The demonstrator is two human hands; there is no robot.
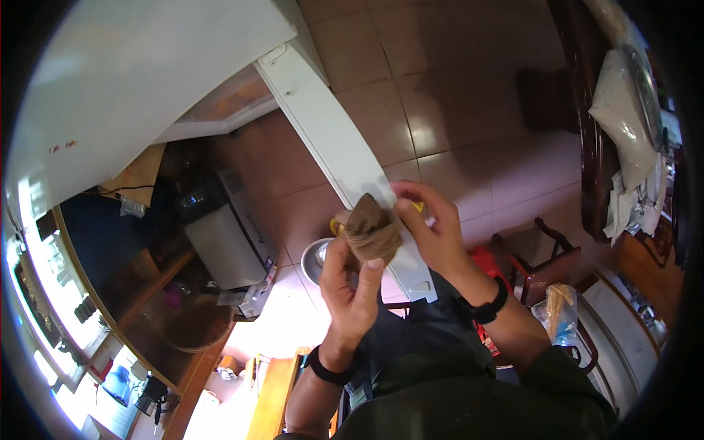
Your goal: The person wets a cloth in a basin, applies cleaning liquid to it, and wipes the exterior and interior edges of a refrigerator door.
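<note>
My left hand [349, 297] holds a bunched piece of brown cloth [377, 231], with the thumb on its near side. Folds run across the cloth, and its far end comes to a point. Just to the right, my right hand [440, 228] is raised with thumb and forefinger slightly apart, close to the cloth's edge. No object shows between those fingers. Below both hands runs a long white panel edge [330, 132], which looks like the top of an appliance door. Small yellow parts of something [335, 225] peek out behind the cloth; what they belong to is hidden.
A large white appliance surface [154, 66] fills the upper left. On the tiled floor [379, 110] stands a metal bowl [314, 261], near a grey box-shaped appliance [228, 247]. At right are a dark wooden table edge [588, 165], a filled clear bag [624, 115] and a wooden chair [550, 269].
</note>
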